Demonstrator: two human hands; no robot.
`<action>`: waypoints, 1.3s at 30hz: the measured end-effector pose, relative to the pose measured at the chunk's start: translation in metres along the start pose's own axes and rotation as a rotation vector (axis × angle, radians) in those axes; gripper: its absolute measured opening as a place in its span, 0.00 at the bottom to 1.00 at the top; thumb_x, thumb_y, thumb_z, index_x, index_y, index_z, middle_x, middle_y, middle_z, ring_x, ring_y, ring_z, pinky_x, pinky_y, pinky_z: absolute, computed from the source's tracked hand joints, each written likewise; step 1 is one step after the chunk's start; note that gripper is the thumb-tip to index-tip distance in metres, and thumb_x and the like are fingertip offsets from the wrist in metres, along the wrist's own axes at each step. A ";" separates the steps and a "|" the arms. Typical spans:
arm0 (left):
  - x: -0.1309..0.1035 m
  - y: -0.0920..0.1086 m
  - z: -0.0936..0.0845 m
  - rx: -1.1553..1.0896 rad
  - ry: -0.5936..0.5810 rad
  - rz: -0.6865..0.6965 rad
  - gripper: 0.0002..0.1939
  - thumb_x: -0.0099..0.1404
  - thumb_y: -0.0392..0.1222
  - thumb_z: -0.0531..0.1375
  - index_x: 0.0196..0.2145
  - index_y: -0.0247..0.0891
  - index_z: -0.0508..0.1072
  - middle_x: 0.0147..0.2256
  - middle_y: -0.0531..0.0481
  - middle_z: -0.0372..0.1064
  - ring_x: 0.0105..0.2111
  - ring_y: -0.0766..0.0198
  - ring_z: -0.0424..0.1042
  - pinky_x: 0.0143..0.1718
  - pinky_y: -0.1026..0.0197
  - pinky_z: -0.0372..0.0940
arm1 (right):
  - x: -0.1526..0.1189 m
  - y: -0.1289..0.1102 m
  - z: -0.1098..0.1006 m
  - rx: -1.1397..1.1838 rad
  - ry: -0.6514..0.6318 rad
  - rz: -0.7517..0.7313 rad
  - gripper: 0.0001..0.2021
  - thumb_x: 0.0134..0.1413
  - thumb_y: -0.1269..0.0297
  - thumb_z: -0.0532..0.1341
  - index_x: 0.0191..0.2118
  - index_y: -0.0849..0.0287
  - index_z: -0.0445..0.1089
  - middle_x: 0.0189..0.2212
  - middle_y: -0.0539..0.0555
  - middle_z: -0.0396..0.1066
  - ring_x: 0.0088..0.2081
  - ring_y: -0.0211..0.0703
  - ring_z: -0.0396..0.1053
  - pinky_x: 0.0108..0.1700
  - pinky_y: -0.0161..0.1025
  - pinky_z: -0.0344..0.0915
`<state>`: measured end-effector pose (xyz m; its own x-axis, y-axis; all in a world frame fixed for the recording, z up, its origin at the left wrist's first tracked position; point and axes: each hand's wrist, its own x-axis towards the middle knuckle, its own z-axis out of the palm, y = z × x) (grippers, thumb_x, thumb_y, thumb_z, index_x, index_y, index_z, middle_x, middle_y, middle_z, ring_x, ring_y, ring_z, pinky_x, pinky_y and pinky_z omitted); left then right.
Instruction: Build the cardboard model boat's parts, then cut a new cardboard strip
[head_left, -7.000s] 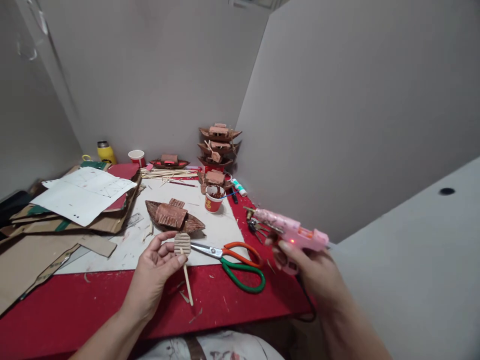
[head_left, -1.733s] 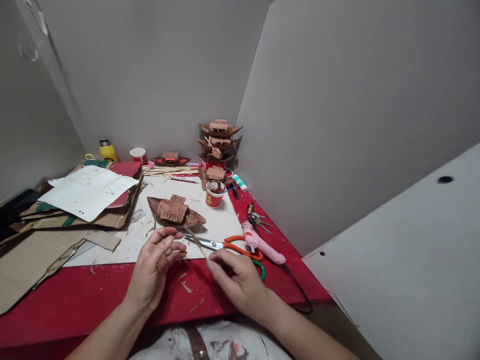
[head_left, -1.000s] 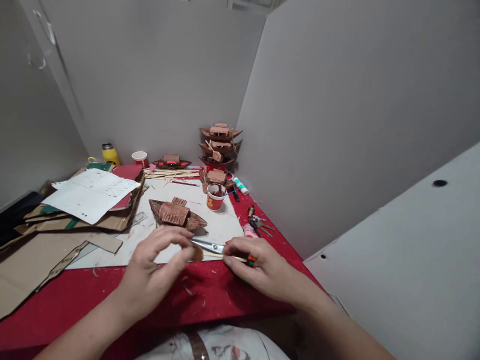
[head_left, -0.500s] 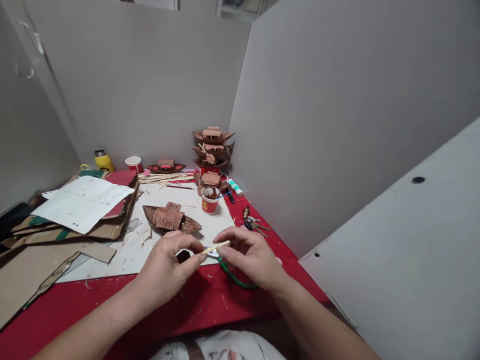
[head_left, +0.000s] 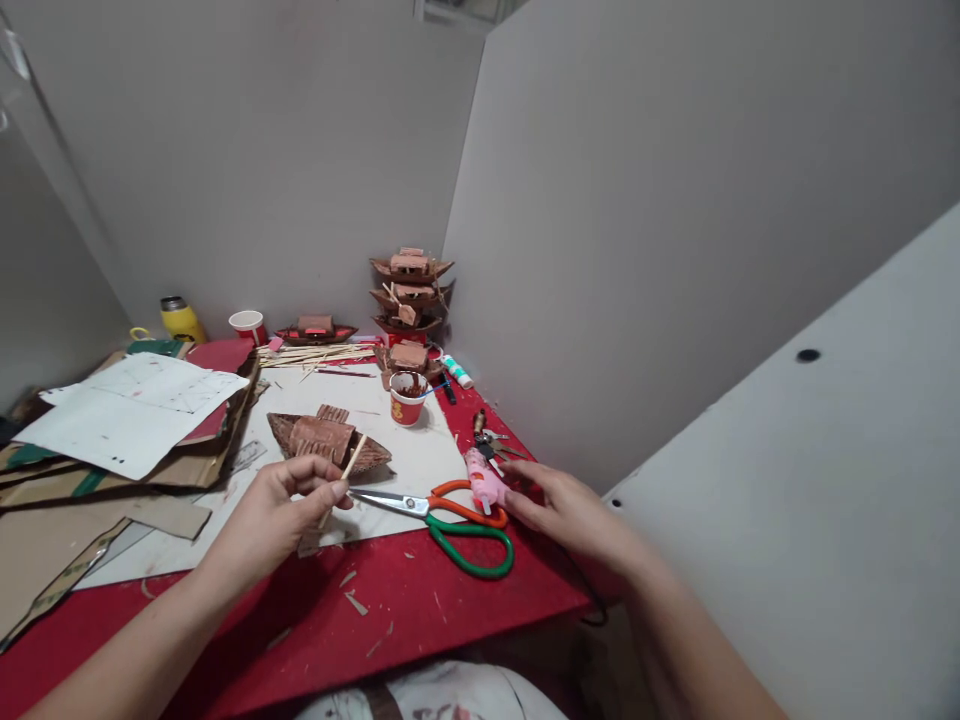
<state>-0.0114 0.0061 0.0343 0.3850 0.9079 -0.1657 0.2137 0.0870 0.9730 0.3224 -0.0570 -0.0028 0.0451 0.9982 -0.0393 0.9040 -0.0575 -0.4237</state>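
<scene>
My left hand (head_left: pixel 296 500) pinches a thin pale wooden stick (head_left: pixel 355 456), which slants up between thumb and fingers. Just behind it, a brown model boat (head_left: pixel 322 440) with a curved roof rests on the white sheet. Scissors (head_left: pixel 442 510) with one orange and one green handle lie partly open to the right, blades toward my left hand. At their orange handle lies a pink glue gun (head_left: pixel 489 484). My right hand (head_left: pixel 562 505) has its thumb and fingers closed around the glue gun's near right end, partly hiding it.
A paper cup with brown residue (head_left: pixel 407 402) stands behind the boat. Further back are stacked model boats (head_left: pixel 411 290) and a bundle of sticks (head_left: pixel 319 354). Keys (head_left: pixel 491 440) lie by the right partition. Cardboard and papers (head_left: pixel 127 410) cover the left side.
My right hand has let go of the stick, moved right and reached the glue gun. The scissors now lie in full view on the table. My left hand keeps the stick, now tilted more upright.
</scene>
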 end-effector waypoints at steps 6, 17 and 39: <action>0.005 -0.004 0.001 -0.106 -0.020 -0.035 0.23 0.49 0.58 0.67 0.31 0.36 0.67 0.27 0.48 0.75 0.20 0.69 0.63 0.20 0.68 0.54 | -0.003 0.002 0.012 0.012 0.006 -0.014 0.23 0.57 0.58 0.53 0.56 0.58 0.66 0.51 0.61 0.71 0.47 0.55 0.71 0.47 0.47 0.66; 0.010 -0.016 0.013 -0.162 -0.104 -0.132 0.19 0.50 0.51 0.66 0.32 0.39 0.64 0.22 0.52 0.73 0.17 0.68 0.66 0.19 0.68 0.58 | -0.022 0.006 0.001 0.508 0.287 0.050 0.17 0.52 0.55 0.58 0.43 0.60 0.73 0.34 0.57 0.76 0.34 0.49 0.72 0.36 0.41 0.67; 0.028 -0.038 0.019 -0.210 -0.043 -0.136 0.16 0.51 0.49 0.66 0.25 0.37 0.65 0.20 0.51 0.72 0.18 0.69 0.64 0.21 0.68 0.55 | 0.037 -0.084 0.031 0.599 -0.050 -0.215 0.22 0.58 0.46 0.55 0.21 0.56 0.68 0.14 0.49 0.61 0.28 0.46 0.69 0.28 0.37 0.64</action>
<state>0.0085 0.0207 -0.0103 0.4041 0.8642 -0.2998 0.0767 0.2946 0.9525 0.2346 -0.0153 0.0033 -0.1440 0.9873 0.0667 0.4957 0.1303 -0.8587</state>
